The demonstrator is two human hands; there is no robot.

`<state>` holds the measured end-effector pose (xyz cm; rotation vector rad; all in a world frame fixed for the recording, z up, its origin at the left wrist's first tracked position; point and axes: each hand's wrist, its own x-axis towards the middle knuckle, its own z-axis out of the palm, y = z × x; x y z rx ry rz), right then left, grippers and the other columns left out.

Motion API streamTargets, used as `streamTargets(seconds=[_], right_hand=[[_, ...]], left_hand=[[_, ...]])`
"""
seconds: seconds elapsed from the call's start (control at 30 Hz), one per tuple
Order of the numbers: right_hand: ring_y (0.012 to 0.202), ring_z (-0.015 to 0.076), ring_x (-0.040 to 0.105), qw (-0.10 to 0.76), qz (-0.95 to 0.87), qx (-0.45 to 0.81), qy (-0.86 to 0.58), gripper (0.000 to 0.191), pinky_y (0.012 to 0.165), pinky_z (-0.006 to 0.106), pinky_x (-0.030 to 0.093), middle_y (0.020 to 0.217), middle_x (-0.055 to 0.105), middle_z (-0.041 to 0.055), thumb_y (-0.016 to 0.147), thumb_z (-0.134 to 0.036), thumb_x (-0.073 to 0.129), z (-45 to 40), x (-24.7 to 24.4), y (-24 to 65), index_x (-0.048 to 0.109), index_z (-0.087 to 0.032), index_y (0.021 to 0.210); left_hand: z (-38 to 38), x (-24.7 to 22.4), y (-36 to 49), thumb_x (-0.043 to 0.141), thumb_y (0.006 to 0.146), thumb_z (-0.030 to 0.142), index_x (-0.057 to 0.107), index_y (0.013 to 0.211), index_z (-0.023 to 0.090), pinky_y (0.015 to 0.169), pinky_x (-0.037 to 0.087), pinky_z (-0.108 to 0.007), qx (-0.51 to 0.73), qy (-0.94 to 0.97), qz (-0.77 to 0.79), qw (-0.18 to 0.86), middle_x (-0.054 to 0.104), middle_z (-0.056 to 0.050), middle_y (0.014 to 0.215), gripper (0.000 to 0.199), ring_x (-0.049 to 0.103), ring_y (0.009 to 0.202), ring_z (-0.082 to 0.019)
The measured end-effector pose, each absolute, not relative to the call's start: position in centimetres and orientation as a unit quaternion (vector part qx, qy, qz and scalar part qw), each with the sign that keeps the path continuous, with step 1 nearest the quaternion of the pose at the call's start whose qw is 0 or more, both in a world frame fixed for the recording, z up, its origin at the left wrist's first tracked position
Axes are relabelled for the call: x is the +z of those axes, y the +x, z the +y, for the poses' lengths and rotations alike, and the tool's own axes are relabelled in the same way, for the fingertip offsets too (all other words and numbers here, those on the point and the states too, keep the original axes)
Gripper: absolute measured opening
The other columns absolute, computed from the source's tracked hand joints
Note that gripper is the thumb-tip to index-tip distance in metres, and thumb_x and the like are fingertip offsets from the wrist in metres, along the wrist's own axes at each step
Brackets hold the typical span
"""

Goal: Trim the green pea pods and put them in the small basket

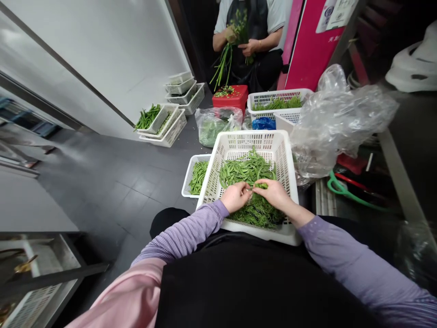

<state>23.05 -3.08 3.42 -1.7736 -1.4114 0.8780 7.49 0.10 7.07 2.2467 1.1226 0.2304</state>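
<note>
1. Head view, fingers: my right fingers (267,182) are pinched closed on a green pod (261,186). My left fingers (244,185) are drawn together at its end; whether they grip it, I cannot tell.
2. Head view, location: the held pod is above the middle of the large white basket (292,173). Loose pods (239,171) lie toward its far edge, stringy green trimmings (256,213) toward its near edge.
3. Head view, surroundings: a small white basket (186,187) of pods sits beside the left edge.
</note>
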Motion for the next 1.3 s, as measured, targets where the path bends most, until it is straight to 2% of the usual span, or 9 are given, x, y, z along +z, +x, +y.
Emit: streamTargets(seconds=[0.2, 0.4, 0.6, 0.77, 0.87, 0.97, 1.07, 1.23, 1.3], right_hand=[[0.076, 0.0196, 0.059, 0.286, -0.68, 0.173, -0.653, 0.017, 0.063, 0.028, 0.041, 0.091, 0.064, 0.0017, 0.073, -0.029, 0.056, -4.0, 4.0, 22.8, 0.065, -0.029, 0.087], [0.077, 0.0189, 0.058, 0.318, -0.674, 0.217, -0.63, 0.015, 0.066, 0.028, 0.041, 0.088, 0.065, 0.0014, 0.071, -0.032, 0.058, -4.4, 4.1, 22.3, 0.065, -0.026, 0.083], [0.05, 0.0144, 0.053, 0.417, -0.5, 0.399, -0.646, 0.029, 0.049, 0.027, 0.039, 0.06, 0.059, -0.0021, 0.06, -0.043, 0.066, -3.8, 4.4, 22.4, 0.064, -0.021, 0.078], [0.041, 0.0099, 0.048, 0.547, -0.254, 0.568, -0.56, 0.04, 0.032, 0.021, 0.033, 0.063, 0.056, -0.0025, 0.054, -0.041, 0.071, -3.2, 4.5, 22.9, 0.054, -0.019, 0.083], [0.041, 0.0084, 0.048, 0.57, -0.21, 0.601, -0.519, 0.041, 0.031, 0.02, 0.034, 0.066, 0.057, -0.0025, 0.051, -0.036, 0.074, -3.0, 4.5, 22.9, 0.052, -0.019, 0.08], [0.041, 0.0083, 0.048, 0.571, -0.209, 0.61, -0.507, 0.039, 0.032, 0.02, 0.034, 0.064, 0.057, -0.0029, 0.051, -0.036, 0.074, -3.0, 4.5, 22.5, 0.052, -0.018, 0.079], [0.042, 0.0095, 0.048, 0.554, -0.226, 0.617, -0.511, 0.037, 0.034, 0.021, 0.034, 0.059, 0.054, -0.0033, 0.055, -0.039, 0.072, -3.0, 4.5, 22.4, 0.053, -0.018, 0.078], [0.055, 0.0142, 0.054, 0.547, -0.368, 0.43, -0.617, 0.033, 0.047, 0.026, 0.04, 0.074, 0.06, 0.0018, 0.06, -0.043, 0.066, -3.0, 5.2, 24.5, 0.058, -0.02, 0.082], [0.069, 0.0176, 0.057, 0.476, -0.524, 0.351, -0.613, 0.027, 0.059, 0.028, 0.043, 0.082, 0.063, 0.0023, 0.06, -0.041, 0.067, -3.0, 5.4, 25.2, 0.062, -0.022, 0.078]], left_hand=[[0.8, 8.7, 8.1, 0.042, 0.075, 0.022, 0.054, 0.066, 0.014, 0.048, 0.035, -0.018, 0.063, 0.786, 0.46, 0.408, 0.051, 0.003, 0.053, 0.018, 0.044, 0.048, -0.006], [1.1, 7.7, 7.7, 0.043, 0.073, 0.021, 0.041, 0.056, 0.015, 0.032, 0.018, -0.017, 0.065, 0.599, 0.491, 0.63, 0.035, 0.007, 0.041, 0.018, 0.026, 0.03, -0.002], [-0.3, 3.9, 6.3, 0.041, 0.074, 0.022, 0.041, 0.056, 0.016, 0.034, 0.025, -0.018, 0.035, 0.589, 0.561, 0.581, 0.035, 0.006, 0.04, 0.02, 0.03, 0.03, -0.005], [-0.2, 1.8, 4.7, 0.056, 0.061, 0.01, 0.052, 0.062, 0.015, 0.061, 0.043, -0.023, -0.07, 0.753, 0.535, 0.377, 0.053, 0.001, 0.06, 0.006, 0.051, 0.058, -0.01], [0.2, 2.4, 4.9, 0.054, 0.067, 0.015, 0.056, 0.07, 0.014, 0.063, 0.044, -0.023, -0.05, 0.758, 0.527, 0.381, 0.054, 0.0, 0.063, 0.003, 0.052, 0.061, -0.01], [0.3, 4.1, 6.4, 0.042, 0.08, 0.029, 0.053, 0.096, 0.015, 0.05, 0.043, -0.019, 0.02, 0.694, 0.478, 0.538, 0.054, 0.0, 0.067, 0.024, 0.051, 0.052, -0.007], [0.3, 5.9, 7.9, 0.034, 0.083, 0.036, 0.054, 0.092, 0.013, 0.043, 0.038, -0.018, 0.031, 0.663, 0.408, 0.626, 0.053, -0.001, 0.068, 0.032, 0.047, 0.045, -0.005], [0.4, 7.8, 7.6, 0.049, 0.075, 0.029, 0.055, 0.058, 0.014, 0.054, 0.039, -0.021, -0.076, 0.815, 0.405, 0.407, 0.046, 0.001, 0.049, 0.023, 0.046, 0.049, -0.009], [0.3, 8.4, 7.1, 0.056, 0.07, 0.027, 0.056, 0.054, 0.015, 0.059, 0.039, -0.024, -0.119, 0.856, 0.397, 0.308, 0.048, -0.001, 0.048, 0.02, 0.051, 0.055, -0.013]])
